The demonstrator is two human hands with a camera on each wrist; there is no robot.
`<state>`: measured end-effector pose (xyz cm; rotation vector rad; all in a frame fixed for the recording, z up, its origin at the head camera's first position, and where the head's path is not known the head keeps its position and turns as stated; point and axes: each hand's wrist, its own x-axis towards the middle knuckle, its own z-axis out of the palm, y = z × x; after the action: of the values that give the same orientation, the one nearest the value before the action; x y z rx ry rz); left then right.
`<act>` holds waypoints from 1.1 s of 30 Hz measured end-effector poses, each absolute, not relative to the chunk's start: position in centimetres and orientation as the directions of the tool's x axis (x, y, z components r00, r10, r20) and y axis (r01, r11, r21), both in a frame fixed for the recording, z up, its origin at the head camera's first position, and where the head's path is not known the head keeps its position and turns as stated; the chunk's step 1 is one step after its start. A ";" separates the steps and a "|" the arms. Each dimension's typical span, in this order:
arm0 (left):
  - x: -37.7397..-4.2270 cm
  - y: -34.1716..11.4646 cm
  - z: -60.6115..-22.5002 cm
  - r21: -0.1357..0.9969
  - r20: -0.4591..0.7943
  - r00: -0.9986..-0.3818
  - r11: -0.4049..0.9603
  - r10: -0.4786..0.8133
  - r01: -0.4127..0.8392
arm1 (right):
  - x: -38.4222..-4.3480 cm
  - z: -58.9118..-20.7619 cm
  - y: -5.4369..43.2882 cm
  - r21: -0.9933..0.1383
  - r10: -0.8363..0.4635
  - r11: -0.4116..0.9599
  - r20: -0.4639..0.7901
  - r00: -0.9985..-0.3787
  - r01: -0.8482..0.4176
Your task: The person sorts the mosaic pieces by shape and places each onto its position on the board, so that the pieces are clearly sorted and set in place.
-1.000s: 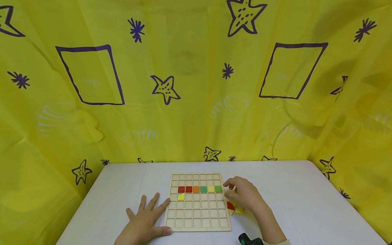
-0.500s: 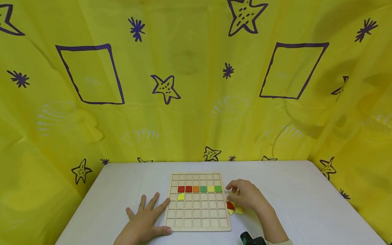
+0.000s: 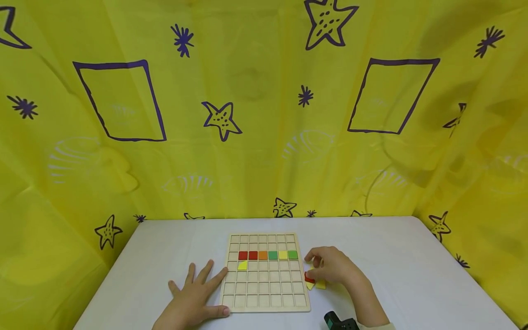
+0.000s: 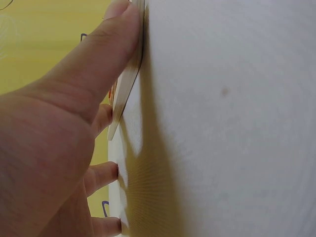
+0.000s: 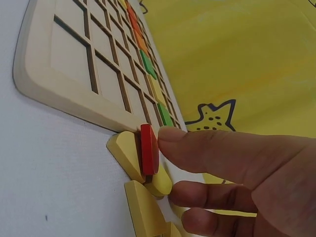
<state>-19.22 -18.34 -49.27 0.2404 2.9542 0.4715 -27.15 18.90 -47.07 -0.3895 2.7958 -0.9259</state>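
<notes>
A wooden grid board (image 3: 265, 306) lies flat on the white table. My left hand (image 3: 191, 298) rests with spread fingers at its left side, the thumb (image 4: 116, 34) on its near left corner. Just off the board's right edge is my right hand (image 3: 332, 266), its thumb tip (image 5: 173, 136) touching a red piece (image 5: 146, 150) that lies on top of yellow pieces (image 5: 145, 207). The index fingertip stands apart from the red piece in the head view. Across one row of the board sit coloured squares: red (image 3: 253, 255), orange (image 3: 262, 255), green, yellow. A yellow round-cornered piece (image 3: 242, 266) lies below them.
A black device (image 3: 340, 322) shows beneath the right wrist at the table's near edge. Yellow cloth (image 3: 255, 174) printed with starfish surrounds the back and sides of the white table (image 3: 177, 238).
My right hand has drawn back from the board's upper right edge and down to the loose pieces, where the thumb now reaches the red piece. The left hand stays in place.
</notes>
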 end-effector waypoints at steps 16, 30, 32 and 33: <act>-19.3 -18.4 -49.3 0.331 -0.111 -0.977 0.934 0.180 0.134 | -27.1 -47.2 19.3 -0.630 -0.393 0.733 -0.082 -0.916 -0.258; -19.3 -18.3 -49.2 0.334 -0.120 -0.977 0.934 0.175 0.126 | -27.5 -48.0 18.7 -0.579 -0.319 0.775 -0.013 -0.948 -0.253; -19.3 -18.3 -49.2 0.333 -0.117 -0.977 0.934 0.177 0.129 | -27.6 -48.2 18.6 -0.569 -0.295 0.785 0.002 -0.955 -0.244; -19.3 -18.3 -49.2 0.334 -0.114 -0.977 0.933 0.178 0.131 | -27.6 -48.3 18.5 -0.566 -0.286 0.788 0.009 -0.958 -0.241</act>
<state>-19.29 -18.30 -49.18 0.2375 2.9477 0.4942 -27.60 18.51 -48.26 -0.4274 2.8973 -0.9019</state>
